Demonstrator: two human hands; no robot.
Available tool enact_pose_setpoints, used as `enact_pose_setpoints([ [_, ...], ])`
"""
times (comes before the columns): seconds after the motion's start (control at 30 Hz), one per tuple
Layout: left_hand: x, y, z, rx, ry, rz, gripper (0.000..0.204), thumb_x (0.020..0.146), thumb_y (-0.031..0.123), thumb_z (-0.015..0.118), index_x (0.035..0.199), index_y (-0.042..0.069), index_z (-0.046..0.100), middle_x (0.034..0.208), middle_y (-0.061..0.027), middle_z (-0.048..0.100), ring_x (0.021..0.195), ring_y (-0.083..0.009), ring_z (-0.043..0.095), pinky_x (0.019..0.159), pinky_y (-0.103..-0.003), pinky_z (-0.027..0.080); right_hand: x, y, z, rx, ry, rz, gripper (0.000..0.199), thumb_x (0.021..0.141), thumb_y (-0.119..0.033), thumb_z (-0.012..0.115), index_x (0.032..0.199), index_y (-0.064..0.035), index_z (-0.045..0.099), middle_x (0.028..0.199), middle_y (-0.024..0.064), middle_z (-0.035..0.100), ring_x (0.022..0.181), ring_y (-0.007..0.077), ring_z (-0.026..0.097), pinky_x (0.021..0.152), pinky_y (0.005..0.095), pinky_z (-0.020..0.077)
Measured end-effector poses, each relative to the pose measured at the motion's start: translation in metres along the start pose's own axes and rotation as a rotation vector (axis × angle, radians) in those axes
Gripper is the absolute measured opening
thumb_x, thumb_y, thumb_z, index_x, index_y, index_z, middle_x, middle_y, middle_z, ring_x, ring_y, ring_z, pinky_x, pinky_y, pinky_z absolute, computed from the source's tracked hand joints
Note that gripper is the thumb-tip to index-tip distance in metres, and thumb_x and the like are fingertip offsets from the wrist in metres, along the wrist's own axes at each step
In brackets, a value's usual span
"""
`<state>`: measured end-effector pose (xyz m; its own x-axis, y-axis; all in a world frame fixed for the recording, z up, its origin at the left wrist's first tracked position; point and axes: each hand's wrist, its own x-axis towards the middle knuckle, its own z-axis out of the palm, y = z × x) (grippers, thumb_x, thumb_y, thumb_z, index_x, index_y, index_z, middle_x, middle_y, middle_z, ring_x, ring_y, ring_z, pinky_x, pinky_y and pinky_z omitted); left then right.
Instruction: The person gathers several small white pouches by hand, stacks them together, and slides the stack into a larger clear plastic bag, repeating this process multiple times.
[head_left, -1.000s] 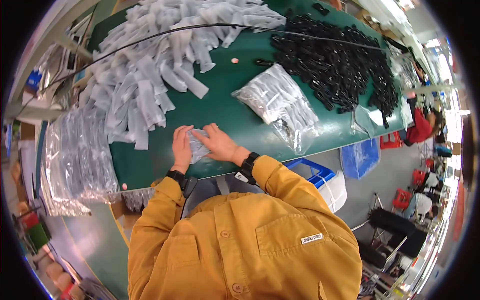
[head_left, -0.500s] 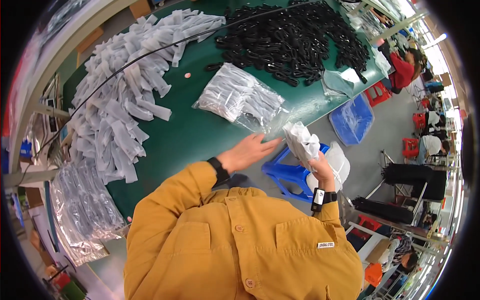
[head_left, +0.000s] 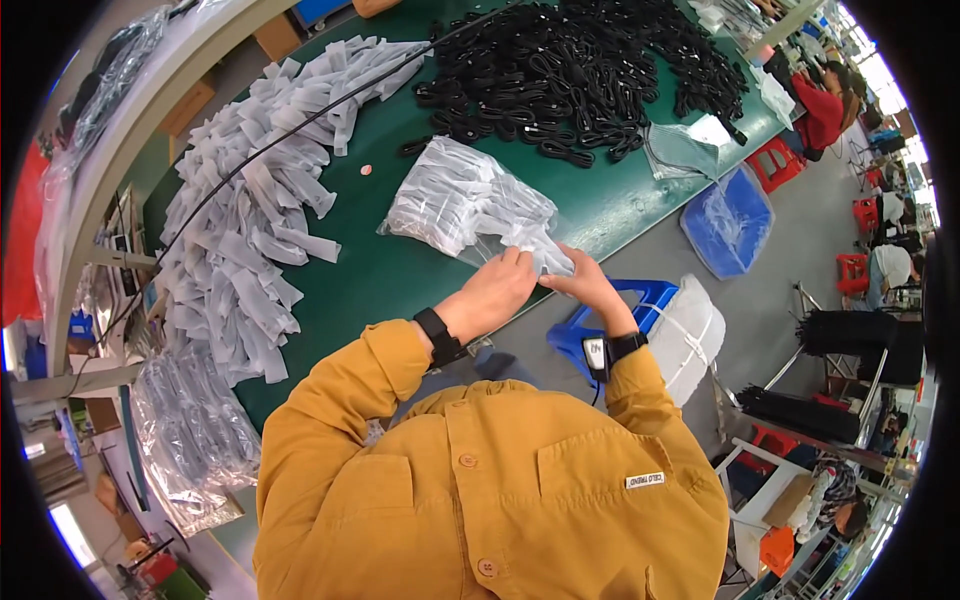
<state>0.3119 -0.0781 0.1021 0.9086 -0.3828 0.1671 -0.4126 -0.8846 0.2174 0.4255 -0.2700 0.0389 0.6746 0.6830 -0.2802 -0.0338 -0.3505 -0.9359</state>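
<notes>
Two hands, our left hand [head_left: 497, 293] and right hand [head_left: 588, 285], pinch shut on one small clear packet [head_left: 548, 258] between them. It touches the clear bag [head_left: 470, 205], full of white packets.

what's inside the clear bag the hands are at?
The clear bag on the green table holds a heap of small white packets. Left hand and right hand cover its near corner; what each packet contains can't be made out.

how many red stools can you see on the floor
3: one red stool beside the table's far end, two farther right near seated people. More may be hidden.
</notes>
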Motion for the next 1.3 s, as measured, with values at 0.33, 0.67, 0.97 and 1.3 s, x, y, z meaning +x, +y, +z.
enact_pose_setpoints([
  [0.33,-0.006,0.008,-0.003,-0.187,0.050,0.041,0.007,0.077,0.005,0.054,0.081,0.000,0.053,0.091,-0.0127,0.048,0.092,-0.0275,0.051,0.075,-0.034,0.049,0.043,0.000,0.031,-0.426,-0.237,0.051,0.070,0.076,-0.034,0.072,0.135,-0.0038,0.051,0.110,0.0246,0.062,0.100,0.0411,0.060,0.082,0.0425,0.0510],
  [0.67,-0.037,0.007,0.018,-0.320,0.009,0.039,0.005,0.079,0.005,0.056,0.081,0.001,0.054,0.098,-0.0129,0.051,0.098,-0.0287,0.053,0.080,-0.035,0.049,0.025,0.007,0.099,-0.889,0.275,-0.577,0.075,0.082,-0.042,0.062,0.143,-0.0045,0.039,0.105,0.0279,0.054,0.086,0.0417,0.056,0.070,0.0498,0.0486],
  [0.97,-0.051,0.003,0.029,-0.370,0.029,0.018,0.008,0.079,0.004,0.056,0.086,0.000,0.055,0.098,-0.0120,0.050,0.098,-0.0278,0.053,0.074,-0.036,0.050,0.029,0.030,0.118,-1.157,0.295,-0.547,0.072,0.086,-0.044,0.059,0.142,-0.0039,0.040,0.140,0.0241,0.042,0.119,0.0444,0.046,0.090,0.0483,0.0420],
  [1.3,-0.048,0.007,0.014,-0.391,0.057,-0.074,0.008,0.079,0.004,0.055,0.086,0.001,0.052,0.093,-0.0107,0.047,0.093,-0.0265,0.052,0.071,-0.036,0.049,0.099,-0.005,0.098,-0.968,0.175,-0.688,0.049,0.082,-0.009,0.058,0.130,-0.0035,0.052,0.116,0.0164,0.054,0.101,0.0340,0.057,0.081,0.0423,0.0493],
])
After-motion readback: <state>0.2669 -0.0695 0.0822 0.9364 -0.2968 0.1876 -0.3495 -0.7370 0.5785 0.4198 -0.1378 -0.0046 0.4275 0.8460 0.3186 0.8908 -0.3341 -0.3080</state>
